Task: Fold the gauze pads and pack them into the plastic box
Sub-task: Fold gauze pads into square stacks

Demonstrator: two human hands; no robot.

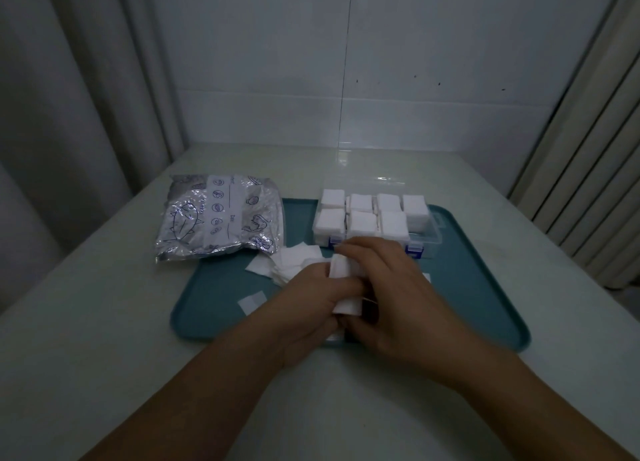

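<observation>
Item: crinkled silvery plastic bag (221,215) with dark blue line drawings of a spiky fish and shellfish and a white label strip; the strip carries small round icons and ruled lines, one word reading roughly "Date", the rest too small to read; the bag lies on the pale table (104,322), its right edge overlapping the far left corner of the tray; item: teal rectangular plastic tray (485,305) with rounded corners, set on the table; item: clear plastic box (434,234) with blue front latches, standing on the far part of the tray, its transparent lid raised behind; its compartments hold stacks of white folded squares, the near right compartment showing none; no writing legible on the box; item: white gauze pad (341,270), soft, matte, creased, held above the tray's middle just in front of the box; left hand (311,301) and right hand (391,287) are together, fingers of both curled round and pinching this pad; item: loose heap of flat white gauze squares (294,260) on the tray, left of the hands; item: single small white square (251,303) lying apart near the tray's left edge.
</observation>
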